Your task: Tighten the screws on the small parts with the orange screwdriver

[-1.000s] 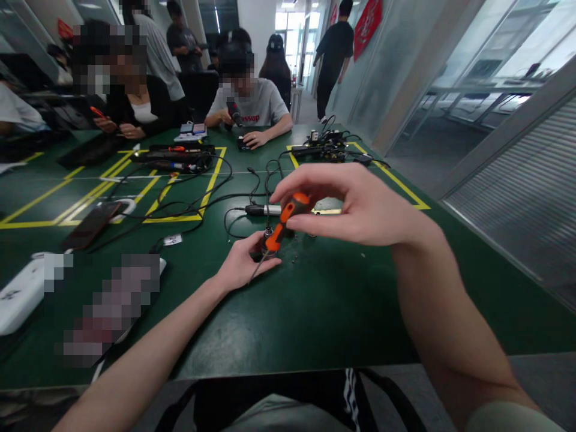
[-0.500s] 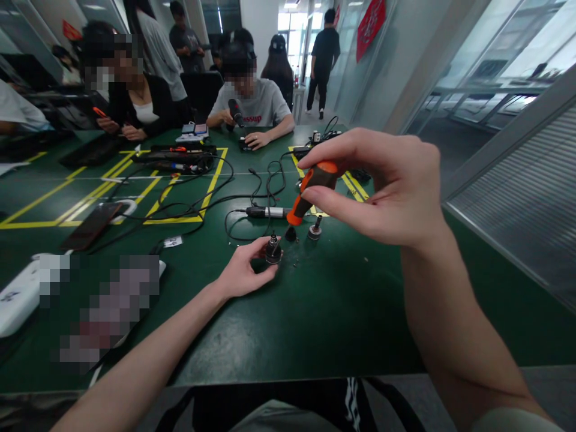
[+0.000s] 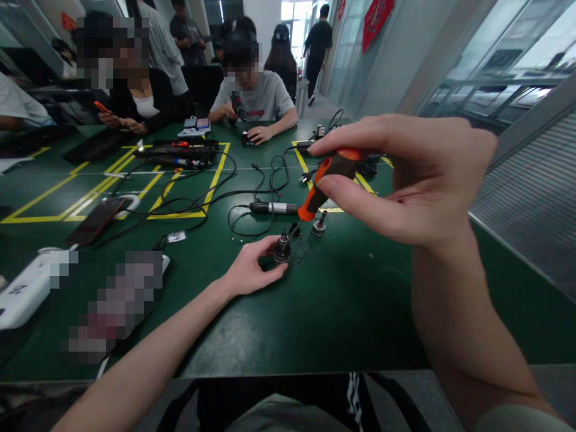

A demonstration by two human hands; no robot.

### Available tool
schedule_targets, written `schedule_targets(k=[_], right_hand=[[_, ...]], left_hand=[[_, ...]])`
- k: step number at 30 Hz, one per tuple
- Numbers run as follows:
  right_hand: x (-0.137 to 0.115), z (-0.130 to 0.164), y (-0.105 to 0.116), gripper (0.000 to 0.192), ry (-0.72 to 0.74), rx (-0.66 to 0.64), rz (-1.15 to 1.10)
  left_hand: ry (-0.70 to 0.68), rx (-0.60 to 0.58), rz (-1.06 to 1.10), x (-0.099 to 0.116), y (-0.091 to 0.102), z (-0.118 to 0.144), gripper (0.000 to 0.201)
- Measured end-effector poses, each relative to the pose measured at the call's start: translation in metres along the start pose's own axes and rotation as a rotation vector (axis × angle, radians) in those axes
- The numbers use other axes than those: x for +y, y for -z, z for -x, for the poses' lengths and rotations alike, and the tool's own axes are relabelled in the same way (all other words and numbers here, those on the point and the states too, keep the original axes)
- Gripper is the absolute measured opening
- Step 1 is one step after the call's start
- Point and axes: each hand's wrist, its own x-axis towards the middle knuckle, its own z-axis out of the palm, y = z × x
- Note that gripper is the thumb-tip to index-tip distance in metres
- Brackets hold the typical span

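Note:
My right hand (image 3: 405, 177) is raised over the green table (image 3: 342, 300) and grips an orange and black screwdriver (image 3: 328, 180), tip slanting down to the left. The tip reaches the top of a small round black and metal part (image 3: 282, 249) that stands on the table. My left hand (image 3: 252, 270) rests on the table and pinches that part between thumb and fingers. A second, similar small part (image 3: 319, 225) and a small black piece (image 3: 296, 230) lie just behind it.
A black cable with a metal plug (image 3: 272, 208) loops behind the parts. Yellow tape lines (image 3: 211, 186), more cables, a dark phone (image 3: 96, 219) and white devices (image 3: 27, 288) sit at the left. Other people sit at the table's far side.
My right hand rose with the screwdriver and moved right, then brought its tip back down onto the small part. My left hand stayed on the part.

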Motion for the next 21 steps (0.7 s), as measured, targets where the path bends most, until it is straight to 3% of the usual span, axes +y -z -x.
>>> schedule_targets(k=[6,21], right_hand=[[0.0013,0.0002,-0.0030,0.014,-0.109,-0.072,-0.038],[0.0057,-0.0011,-0.0070,0.014,-0.043,-0.086,0.039]], left_hand=[[0.010,0.007,0.003,0.0008,-0.0001,-0.0001,0.044],[-0.021,0.006,-0.003,0.0019,0.0019,-0.0010,0.040]])
